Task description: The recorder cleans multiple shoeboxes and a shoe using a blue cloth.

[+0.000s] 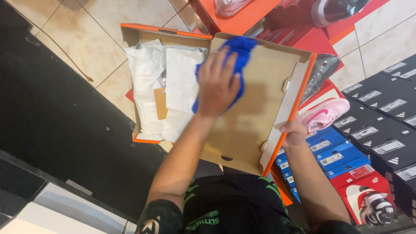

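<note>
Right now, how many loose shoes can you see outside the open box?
5, maybe more hidden. Pale shoe and grey shoe on the red shelf at top, silver shoe behind the lid, pink shoe beside it, striped shoe bottom right.

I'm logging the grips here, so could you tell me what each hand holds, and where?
Left hand presses a bunched blue cloth onto the open lid's inside; right hand grips the shoebox lid at its orange edge.

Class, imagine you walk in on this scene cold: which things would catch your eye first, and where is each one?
First, the open orange shoebox at centre, its brown lid laid open, with white tissue paper in the box part on the left. The left hand presses a bright blue cloth against the inside of the lid, while the right hand grips the lid's right edge. At right, a pink sneaker lies on stacked blue and black boxes.
</note>
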